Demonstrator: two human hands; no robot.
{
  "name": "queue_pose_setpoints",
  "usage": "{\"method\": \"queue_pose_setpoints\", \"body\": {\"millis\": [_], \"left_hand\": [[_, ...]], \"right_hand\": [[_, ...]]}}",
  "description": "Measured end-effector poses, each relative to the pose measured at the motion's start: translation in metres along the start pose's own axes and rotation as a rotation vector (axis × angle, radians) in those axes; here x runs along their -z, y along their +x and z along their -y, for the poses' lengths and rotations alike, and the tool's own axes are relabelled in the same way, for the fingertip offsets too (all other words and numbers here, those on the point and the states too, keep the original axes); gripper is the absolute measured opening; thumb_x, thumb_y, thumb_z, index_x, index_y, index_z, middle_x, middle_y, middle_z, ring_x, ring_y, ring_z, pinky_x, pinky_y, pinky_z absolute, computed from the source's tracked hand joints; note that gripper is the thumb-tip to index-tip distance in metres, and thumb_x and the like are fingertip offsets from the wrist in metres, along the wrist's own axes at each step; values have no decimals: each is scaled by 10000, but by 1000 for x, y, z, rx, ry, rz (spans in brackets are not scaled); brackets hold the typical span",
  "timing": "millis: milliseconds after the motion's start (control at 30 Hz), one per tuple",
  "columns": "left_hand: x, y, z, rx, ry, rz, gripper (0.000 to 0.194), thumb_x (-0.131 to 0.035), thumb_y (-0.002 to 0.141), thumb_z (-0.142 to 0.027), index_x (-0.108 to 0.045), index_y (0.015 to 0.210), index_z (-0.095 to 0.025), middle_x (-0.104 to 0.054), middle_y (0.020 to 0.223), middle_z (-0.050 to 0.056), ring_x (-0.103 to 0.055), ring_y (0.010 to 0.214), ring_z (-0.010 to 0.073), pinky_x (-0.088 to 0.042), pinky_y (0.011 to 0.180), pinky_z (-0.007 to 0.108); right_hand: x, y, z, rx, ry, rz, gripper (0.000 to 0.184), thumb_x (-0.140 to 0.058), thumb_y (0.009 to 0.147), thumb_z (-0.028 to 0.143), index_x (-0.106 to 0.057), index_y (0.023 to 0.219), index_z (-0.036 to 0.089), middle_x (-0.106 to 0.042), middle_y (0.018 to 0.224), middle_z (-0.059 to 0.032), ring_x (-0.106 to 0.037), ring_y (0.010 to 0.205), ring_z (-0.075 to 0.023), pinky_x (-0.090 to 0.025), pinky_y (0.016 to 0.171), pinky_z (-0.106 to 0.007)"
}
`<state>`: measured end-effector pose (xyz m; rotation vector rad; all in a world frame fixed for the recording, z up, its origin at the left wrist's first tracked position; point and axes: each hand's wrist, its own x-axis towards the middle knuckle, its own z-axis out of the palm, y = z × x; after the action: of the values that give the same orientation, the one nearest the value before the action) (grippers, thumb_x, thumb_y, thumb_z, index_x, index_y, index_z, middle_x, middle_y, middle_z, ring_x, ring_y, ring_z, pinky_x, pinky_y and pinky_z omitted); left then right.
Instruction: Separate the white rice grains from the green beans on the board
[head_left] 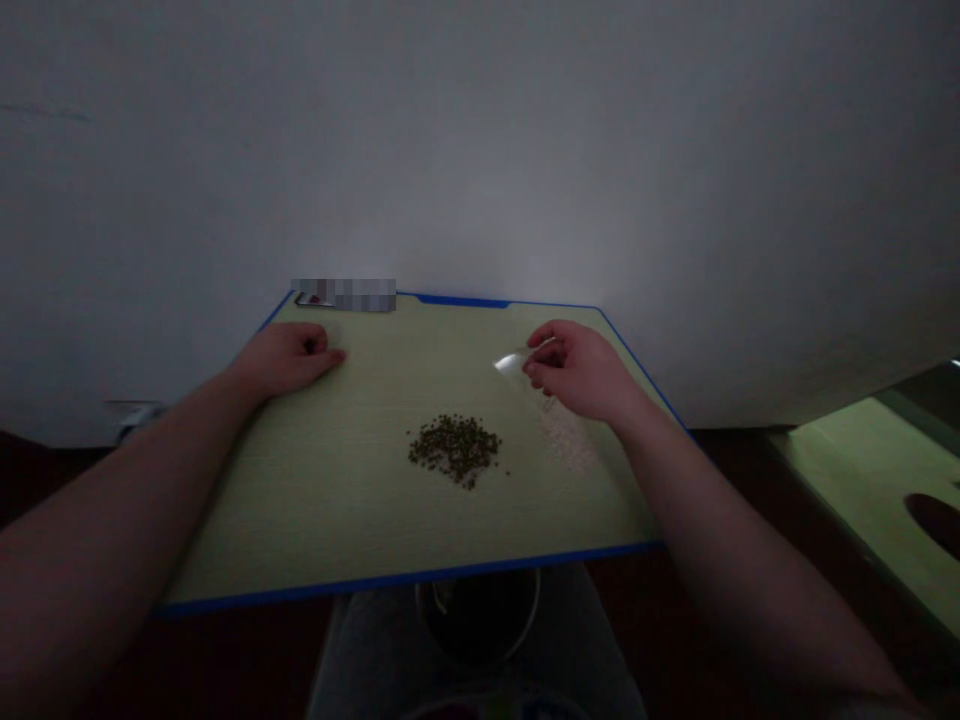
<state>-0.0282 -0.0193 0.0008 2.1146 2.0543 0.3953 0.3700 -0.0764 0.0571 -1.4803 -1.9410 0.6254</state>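
Observation:
My left hand point(294, 358) rests near the left edge of a pale, blue-rimmed tabletop point(315, 520), fingers curled into a loose fist. What it holds, if anything, is hidden. At the right of the table, the bent fingers of my right hand point(574, 370) meet around a shiny piece of clear plastic film point(510, 362). Whether this is a bag or a flat sheet I cannot tell. Just below that hand lies a scatter of pale bits point(568, 442). A heap of small dark greenish-brown grains point(454, 447) is spread on the table between my hands.
A flat object point(345, 295), partly blurred out, lies at the back left edge. Behind the table rises a plain wall point(480, 150). Under the front edge, a dark round container point(478, 615) sits between my legs. Another pale surface point(862, 480) stands at the far right.

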Motion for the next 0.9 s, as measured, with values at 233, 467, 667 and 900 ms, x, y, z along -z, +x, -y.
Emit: {"method": "queue_pose_setpoints", "body": {"millis": [233,467,667,900], "left_hand": [[1,-1,-1,-9,1,-10,382,-542,776,-579,-454,619,-242,-498,557,-18,-470,612,160,-339,610,312],[-1,0,0,-28,-26,-31,378,-544,755,-584,-433,597,-259,-477,538,-16,-452,595,161,-335,602,320],[-1,1,0,-24,-30,-29,382,-534,735,-599,-459,604,-248,-494,540,-16,-463,596,157,-350,600,311],[-2,2,1,-19,-18,-30,393,-539,739,-608,-467,612,-243,-506,551,-17,-477,602,155,-359,604,307]], "right_hand": [[-6,22,6,8,-237,249,431,-650,839,62,-707,1260,138,-787,903,-64,-721,699,-167,-555,694,-290],[-15,23,26,88,-392,460,421,-665,754,-3,-792,1114,174,-804,920,-51,-715,773,-176,-509,738,-273],[-20,3,27,101,-484,522,436,-662,758,21,-781,1157,152,-799,925,-78,-702,828,-207,-467,720,-281],[-14,-30,21,43,-460,507,429,-633,764,50,-765,1159,152,-790,880,-51,-680,751,-178,-443,659,-267]]}}
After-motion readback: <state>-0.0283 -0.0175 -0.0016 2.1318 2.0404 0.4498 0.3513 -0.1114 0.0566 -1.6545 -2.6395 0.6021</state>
